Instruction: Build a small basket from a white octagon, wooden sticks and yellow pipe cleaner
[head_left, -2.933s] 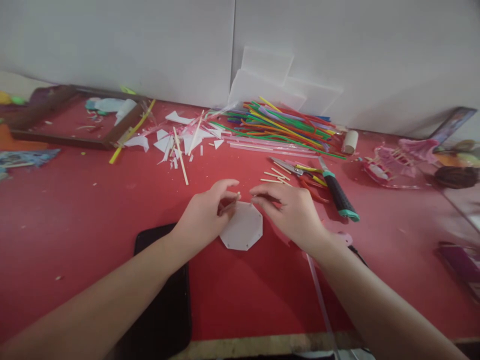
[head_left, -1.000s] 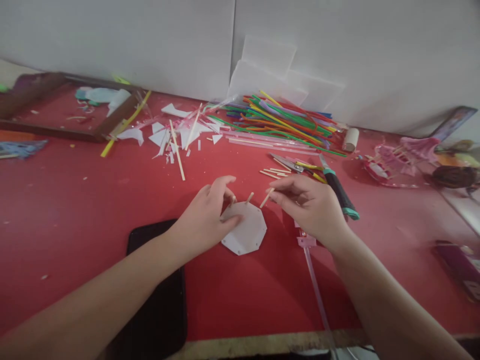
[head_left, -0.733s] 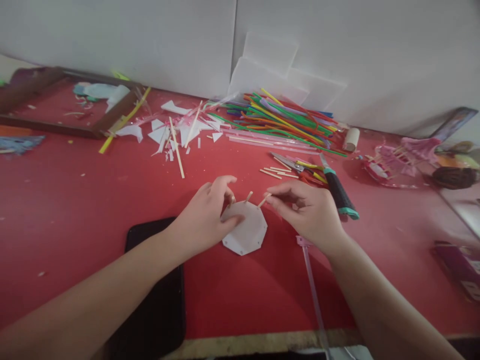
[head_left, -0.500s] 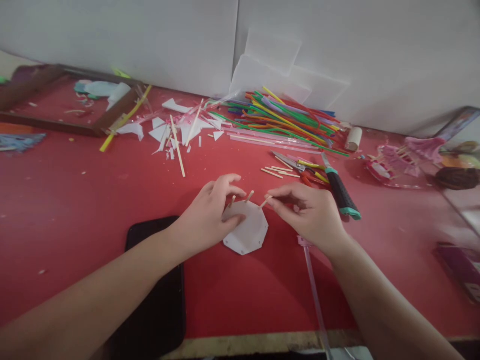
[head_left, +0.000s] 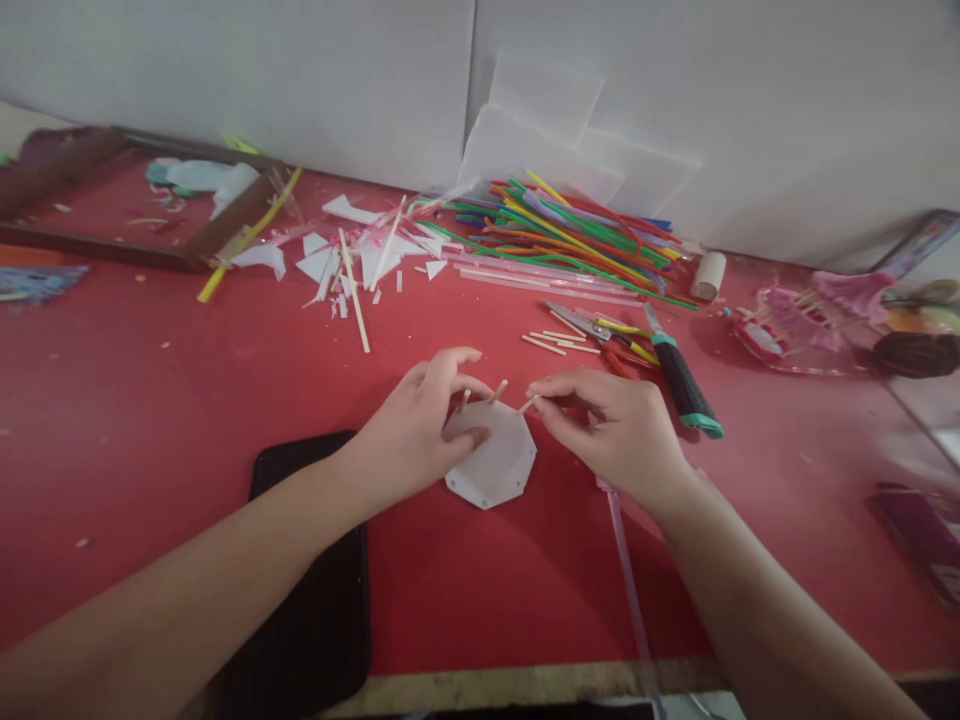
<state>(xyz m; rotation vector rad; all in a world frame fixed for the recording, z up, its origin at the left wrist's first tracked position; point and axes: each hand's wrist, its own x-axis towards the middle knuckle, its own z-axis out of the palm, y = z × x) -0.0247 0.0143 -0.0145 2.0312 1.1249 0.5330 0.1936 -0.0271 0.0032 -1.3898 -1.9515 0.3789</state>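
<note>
1. From my station I see the red desk (head_left: pixel 450 600), with coloured pipe cleaners (head_left: pixel 570 235) heaped along its far edge.
2. A flat black slab (head_left: pixel 322 600) lies at the near edge, left of centre.
3. My left hand (head_left: pixel 412 420) has a loose, parted grip, thumb over the white octagonal plate (head_left: pixel 495 460).
4. My right hand (head_left: pixel 622 420) has its grip pinching a short stick (head_left: pixel 527 405) at the plate's rim.
5. The plate lies inward from the middle of the near edge.
6. Two pegs (head_left: pixel 499 391) rise from its far rim.
</note>
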